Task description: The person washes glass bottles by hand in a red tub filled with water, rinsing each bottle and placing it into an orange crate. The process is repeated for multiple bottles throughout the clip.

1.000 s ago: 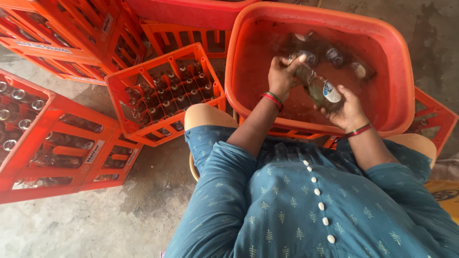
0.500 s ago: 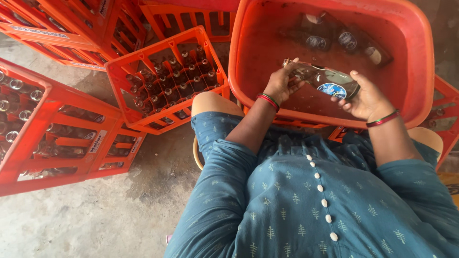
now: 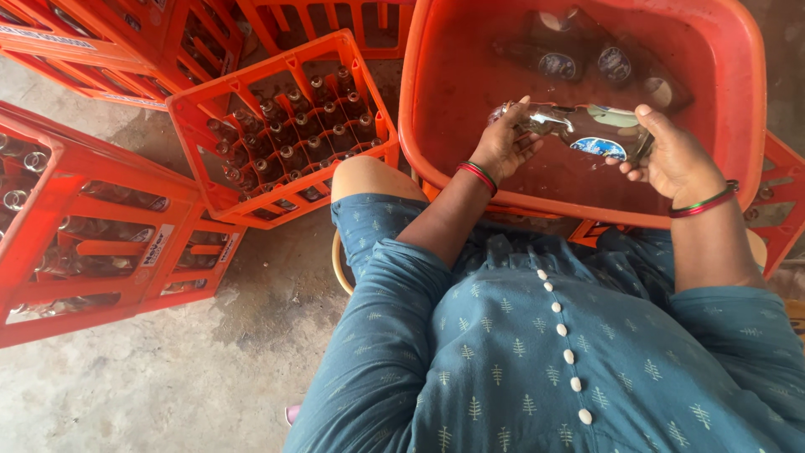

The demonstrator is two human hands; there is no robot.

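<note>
Gripping a glass bottle (image 3: 579,126) (lying sideways) over the red tub (image 3: 746,101), both hands' fingers (image 3: 513,117) clenched

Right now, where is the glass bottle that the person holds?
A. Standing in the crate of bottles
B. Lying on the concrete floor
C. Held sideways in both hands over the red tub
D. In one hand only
C: the left hand and right hand grip the glass bottle by its two ends, lying sideways above the red tub.
</note>
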